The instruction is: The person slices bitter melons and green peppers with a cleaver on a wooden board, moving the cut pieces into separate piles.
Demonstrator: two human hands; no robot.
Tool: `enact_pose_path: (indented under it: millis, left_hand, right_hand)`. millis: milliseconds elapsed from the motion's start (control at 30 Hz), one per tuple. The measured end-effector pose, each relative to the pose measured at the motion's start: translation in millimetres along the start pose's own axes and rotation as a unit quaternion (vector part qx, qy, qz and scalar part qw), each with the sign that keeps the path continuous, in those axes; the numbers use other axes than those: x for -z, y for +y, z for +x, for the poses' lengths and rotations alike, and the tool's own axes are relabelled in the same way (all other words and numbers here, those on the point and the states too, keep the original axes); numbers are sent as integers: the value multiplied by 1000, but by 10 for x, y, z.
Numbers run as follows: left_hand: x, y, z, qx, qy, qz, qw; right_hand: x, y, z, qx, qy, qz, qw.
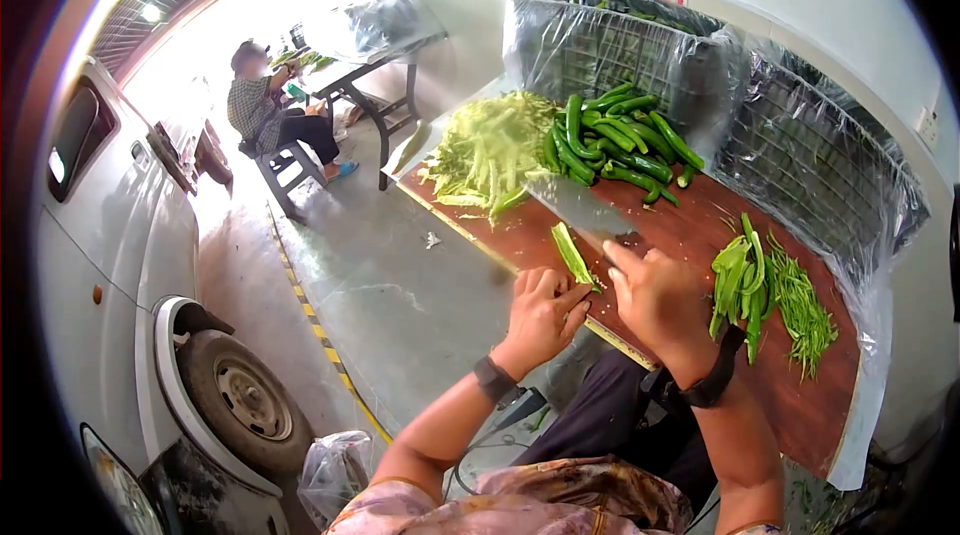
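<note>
My left hand (545, 313) has its fingers bent and pressed on the near end of a split green pepper (571, 253) at the table's front edge. The pale inside of the pepper faces up. Just right of it, my right hand (655, 300) is closed round a knife (590, 213), whose wide grey blade points away to the left; its handle is hidden in the hand. Behind the blade lie a heap of whole long green peppers (625, 140) and a mound of pale green pepper pieces (490, 145). Opened pepper pieces (742, 280) and thin green strips (805, 320) lie right of my right hand.
The red-brown table (690, 225) backs onto crates (810, 145) wrapped in clear plastic. A white vehicle (120, 235) stands at left, beside a yellow-black floor line (310, 310). Farther off, a person (265, 105) sits on a stool by another table (345, 70).
</note>
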State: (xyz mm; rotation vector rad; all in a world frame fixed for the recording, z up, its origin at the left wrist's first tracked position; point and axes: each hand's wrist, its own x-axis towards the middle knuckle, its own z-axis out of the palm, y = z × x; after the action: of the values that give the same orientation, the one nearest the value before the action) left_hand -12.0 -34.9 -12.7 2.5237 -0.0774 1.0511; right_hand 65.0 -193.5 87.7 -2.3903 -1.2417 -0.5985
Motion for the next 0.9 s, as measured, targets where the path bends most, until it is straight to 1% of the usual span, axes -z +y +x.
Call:
enact_pose_path:
  millis: [67,133,200,267,367,433,467,533,567,600,667,700,767,800,867,900]
  left_hand:
    - [-4,5,-9,2,-1,-3,1000]
    - [-4,-15,-6,-1,-3,-5,1000]
    - [9,-17,1,-2,-1,-6,1000]
    - [1,-12,0,0,3,-9,1000]
    - [12,-8,10,-18,11,-10,1000]
    - [55,-24,40,-19,-20,-11,1000]
    - [49,-70,67,-23,-18,-12,1000]
    - [58,-208,139,-6,-5,-82,997]
    - [116,-283,204,-19,-22,-38,999]
    - [147,-336,313,-22,-23,-36,999]
    - [168,-442,515,-96,13,-15,995]
    - [150,-488,568,-99,13,-13,995]
    - [87,-571,638,-175,3,27,984]
    - [74,-586,631,-177,4,27,984]
    - [49,-602,567,-41,-110,52,992]
    - [44,-546,532,-43,-111,52,992]
  right_hand:
    - [17,63,56,0,32,41,999]
    - [160,76,-44,10,43,28,999]
    - [444,67,-257,13,-35,13,999]
    - [677,66,-545,17,-72,-27,997]
    - [951,10,-818,7,-85,-21,996]
    - [1035,32,-937,-8,-84,-13,996]
    - [1064,53,-985,-20,-84,-4,996]
    - [1072,96,-1072,-32,-65,13,997]
    - [1079,108,-1108,-47,-54,13,997]
    - [1083,114,-1139,-63,-42,13,997]
    - [1070,122,-1191,-73,-29,17,997]
    - [1071,123,-1208,-81,-17,19,996]
    - [1097,93,-1224,-96,-12,22,995]
    - [1113,84,-1236,-110,-10,24,994]
    - [1134,92,-1287,-113,-8,25,993]
    - [1135,95,-1315,-115,-9,28,993]
